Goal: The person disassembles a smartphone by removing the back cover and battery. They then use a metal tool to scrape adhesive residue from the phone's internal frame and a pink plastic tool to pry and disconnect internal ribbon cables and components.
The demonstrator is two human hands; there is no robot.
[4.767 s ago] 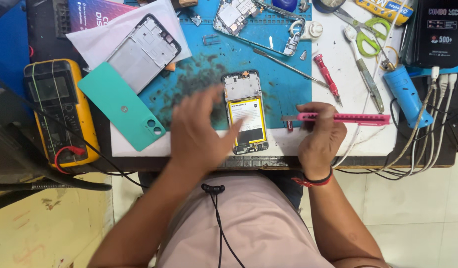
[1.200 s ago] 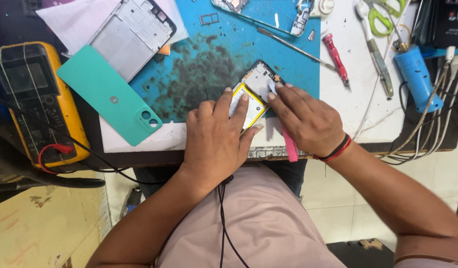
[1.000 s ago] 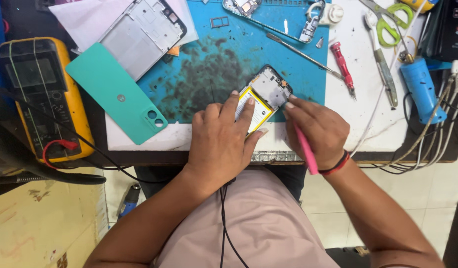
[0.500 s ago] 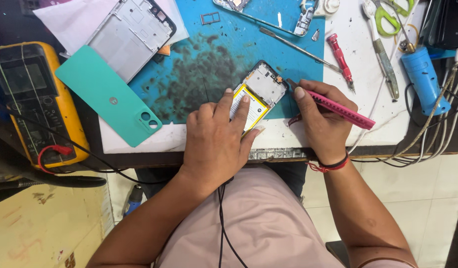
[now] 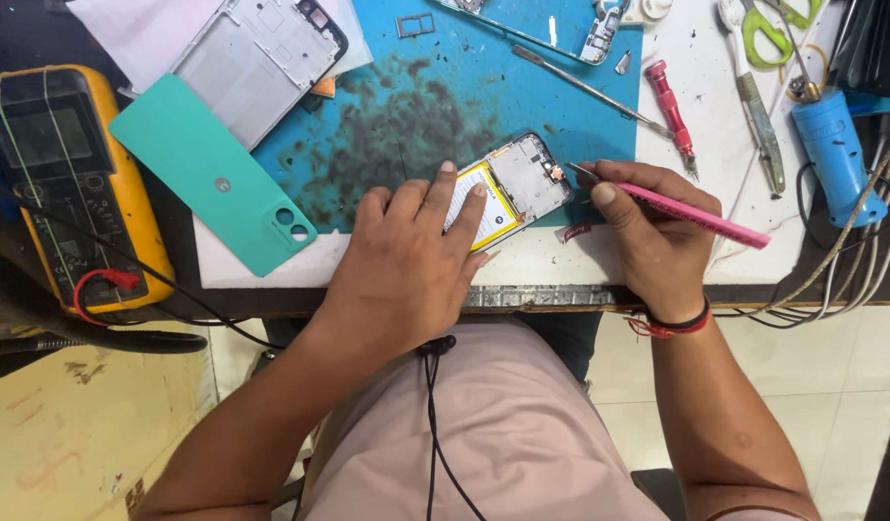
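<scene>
An opened phone [image 5: 518,185] with a yellow-edged battery lies tilted on the stained blue mat [image 5: 435,106]. My left hand [image 5: 406,256] lies flat over its lower half, fingers pressing on the battery. My right hand [image 5: 653,236] grips pink-handled tweezers [image 5: 691,214] like a pen. Their metal tip rests at the phone's upper right edge.
A teal back cover [image 5: 213,183] and a grey phone frame [image 5: 257,63] lie to the left. A yellow multimeter [image 5: 64,183] sits at the far left. A red screwdriver [image 5: 669,108], a metal spudger [image 5: 585,87], green-handled scissors [image 5: 759,39], a blue tool [image 5: 836,154] and cables lie to the right.
My right hand picked the pink tweezers up off the table, swung them round and brought the tip to the phone's upper edge. My left hand stayed pressed on the phone, which turned slightly.
</scene>
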